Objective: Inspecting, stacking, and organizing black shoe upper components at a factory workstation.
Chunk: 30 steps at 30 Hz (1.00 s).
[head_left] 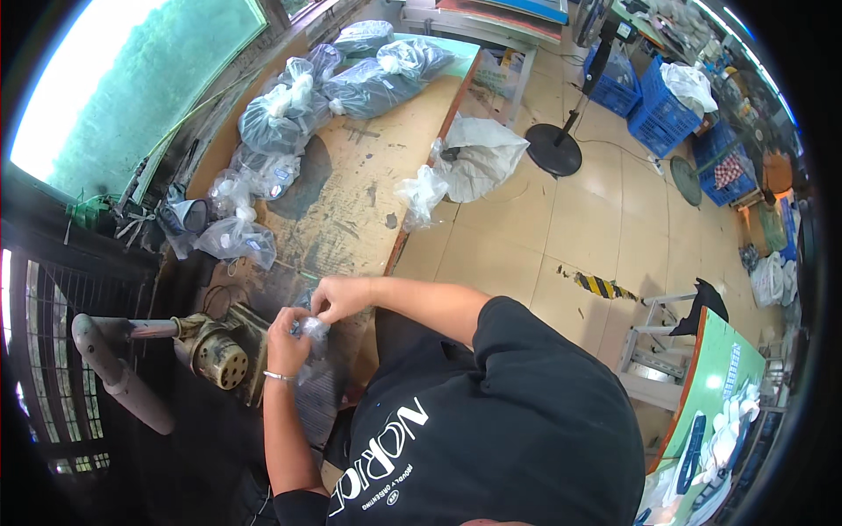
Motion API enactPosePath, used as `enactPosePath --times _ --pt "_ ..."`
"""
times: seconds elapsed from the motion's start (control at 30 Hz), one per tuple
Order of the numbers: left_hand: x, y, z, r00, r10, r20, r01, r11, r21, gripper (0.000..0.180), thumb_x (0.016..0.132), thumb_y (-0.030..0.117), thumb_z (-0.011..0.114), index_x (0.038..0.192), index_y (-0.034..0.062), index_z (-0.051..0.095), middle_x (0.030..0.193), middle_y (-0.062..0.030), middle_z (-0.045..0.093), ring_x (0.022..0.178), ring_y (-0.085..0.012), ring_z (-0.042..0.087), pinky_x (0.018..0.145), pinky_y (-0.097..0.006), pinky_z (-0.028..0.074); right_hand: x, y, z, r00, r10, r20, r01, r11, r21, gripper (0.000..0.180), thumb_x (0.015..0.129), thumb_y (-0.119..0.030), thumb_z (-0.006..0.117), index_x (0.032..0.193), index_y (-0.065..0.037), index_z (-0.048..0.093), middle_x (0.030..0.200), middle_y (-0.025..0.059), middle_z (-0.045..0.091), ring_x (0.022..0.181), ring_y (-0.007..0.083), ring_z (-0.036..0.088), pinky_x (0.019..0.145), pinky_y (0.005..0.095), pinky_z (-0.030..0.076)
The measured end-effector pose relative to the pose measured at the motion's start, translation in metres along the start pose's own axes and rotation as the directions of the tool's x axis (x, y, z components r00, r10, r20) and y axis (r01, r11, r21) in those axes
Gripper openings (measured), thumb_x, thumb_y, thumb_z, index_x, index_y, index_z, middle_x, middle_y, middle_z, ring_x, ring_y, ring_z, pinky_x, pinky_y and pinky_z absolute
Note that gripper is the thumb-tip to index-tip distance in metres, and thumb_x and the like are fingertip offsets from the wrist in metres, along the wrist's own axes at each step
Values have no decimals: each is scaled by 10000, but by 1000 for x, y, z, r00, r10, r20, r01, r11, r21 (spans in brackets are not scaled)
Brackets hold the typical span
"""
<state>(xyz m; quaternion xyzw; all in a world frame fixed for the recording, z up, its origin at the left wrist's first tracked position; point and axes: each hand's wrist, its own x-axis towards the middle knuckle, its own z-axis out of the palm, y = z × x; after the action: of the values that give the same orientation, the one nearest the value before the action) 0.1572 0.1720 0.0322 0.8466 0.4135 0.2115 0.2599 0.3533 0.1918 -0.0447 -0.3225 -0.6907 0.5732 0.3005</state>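
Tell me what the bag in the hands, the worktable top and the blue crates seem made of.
Bag: probably thin plastic film, glossy; see-through and crinkled, with bright highlights.
Worktable top: likely wood or board, worn dull; tan, with dark stains.
Blue crates: apparently moulded plastic, finish unclear; evenly coloured, with gridded walls.

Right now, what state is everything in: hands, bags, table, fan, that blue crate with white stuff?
Left hand: closed on a clear bag.
Right hand: fingers bent at its top; grip unclear.
Clear bag: bunched at the top.
Table bags: filled.
Wooden table: stained.
Fan: upright.
Blue crate: open-topped, white material inside.
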Motion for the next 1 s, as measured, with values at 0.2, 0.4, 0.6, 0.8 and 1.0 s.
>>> enactPosePath --times 0.2,0.4,0.6,0.8,1.0 --pt "-15 -11 10 990 -138 -39 131 980 -149 221 683 -16 638 900 -19 593 821 -64 615 761 -150 581 697 -280 462 -4 12 20 950 -75 -303 72 997 -21 255 713 -165 648 880 20 703 746 128 691 670 167 665 631 302 545" --pt "-18 -4 15 950 -219 -222 207 975 -77 211 656 -58 587 860 -6 576 809 -120 578 761 -224 591 686 -307 461 2 5 35 923 236 -303 -61 870 490 287 812 -171 613 1002 34 675 821 81 675 735 125 654 591 281 570" --pt "-12 -1 7 973 -60 -223 56 998 -26 217 642 -78 549 841 2 578 817 -138 569 774 -314 588 683 -355 463 -11 -28 4 969 228 92 -245 917 314 371 868 -212 616 1173 -2 629 862 60 666 728 111 630 631 264 564" --pt "-22 7 9 988 -71 -137 59 994 -94 198 661 -53 582 846 13 604 834 -125 589 794 -301 602 660 -349 487 -25 -14 13 971 239 4 -226 913 341 291 847 -203 620 1014 28 679 813 61 662 688 105 621 594 257 557" --pt "-37 3 41 911 -326 -252 245 921 -304 179 780 20 657 908 3 533 757 -60 585 673 -146 597 588 -246 455 -15 1 28 781 393 -485 -125 860 495 216 842 -153 587 916 28 679 791 58 659 682 121 630 538 278 529"
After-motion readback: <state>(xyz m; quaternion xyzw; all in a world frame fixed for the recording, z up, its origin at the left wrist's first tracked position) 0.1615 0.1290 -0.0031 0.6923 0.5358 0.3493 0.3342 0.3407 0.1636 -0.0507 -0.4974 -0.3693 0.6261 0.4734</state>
